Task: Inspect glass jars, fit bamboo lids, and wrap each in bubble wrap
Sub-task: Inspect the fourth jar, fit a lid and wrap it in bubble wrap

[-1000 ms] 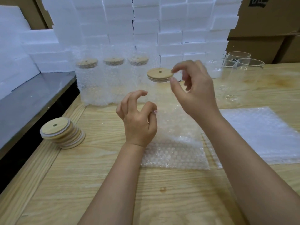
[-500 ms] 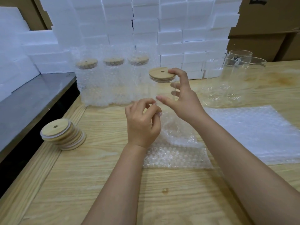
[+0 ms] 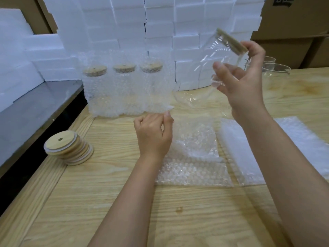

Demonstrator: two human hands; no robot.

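Gripping tilted clear glass jar (image 3: 213,59), round bamboo lid (image 3: 231,41): right hand (image 3: 243,84).

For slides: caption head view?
Right hand holds tilted clear glass jar with round bamboo lid; left hand at edge of clear bubble wrap sheet.

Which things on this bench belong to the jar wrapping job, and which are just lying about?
Job: lidded jar, tilted in the right hand; bubble wrap sheet by the left hand; bamboo lid stack; three wrapped jars; bare jars.
Lying about: foam blocks; cardboard boxes.
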